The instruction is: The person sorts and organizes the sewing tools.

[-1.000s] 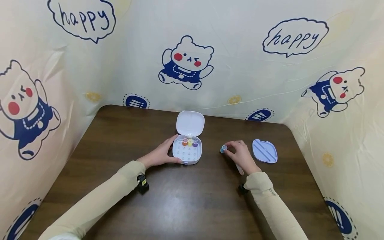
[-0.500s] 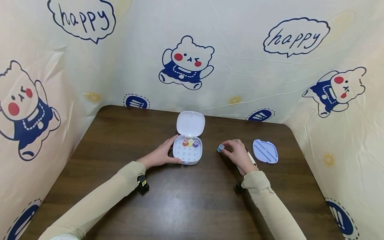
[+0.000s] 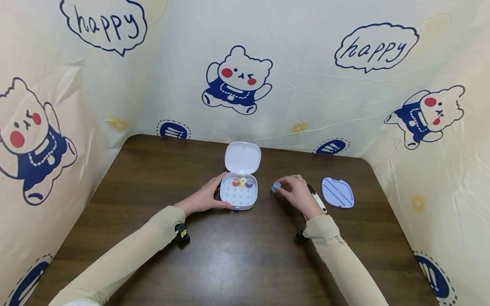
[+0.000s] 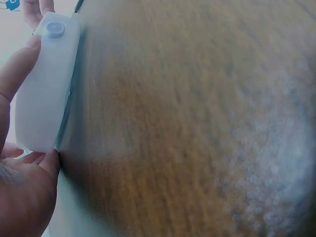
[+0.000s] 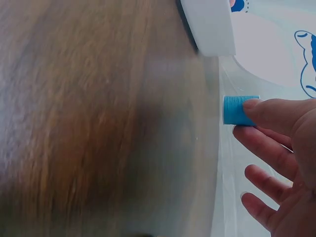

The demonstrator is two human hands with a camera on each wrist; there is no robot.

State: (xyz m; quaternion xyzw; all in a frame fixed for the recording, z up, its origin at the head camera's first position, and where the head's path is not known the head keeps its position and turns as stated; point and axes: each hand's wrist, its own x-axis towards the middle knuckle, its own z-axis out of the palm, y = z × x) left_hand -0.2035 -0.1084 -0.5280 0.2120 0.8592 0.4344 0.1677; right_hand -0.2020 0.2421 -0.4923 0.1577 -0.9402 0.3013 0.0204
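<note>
Three spools (image 3: 243, 182) in the back row of an open white box (image 4: 47, 94), left hand (image 3: 204, 197) gripping its side, right hand (image 3: 301, 195) pinching a blue spool (image 3: 275, 187), between box and lilac tray (image 3: 337, 193)

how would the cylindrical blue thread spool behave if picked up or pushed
The cylindrical blue thread spool would probably roll if laid on its side, given its round shape. It is likely light, being small enough for the right hand to pinch. Its straight sides suggest stiffness.
</note>
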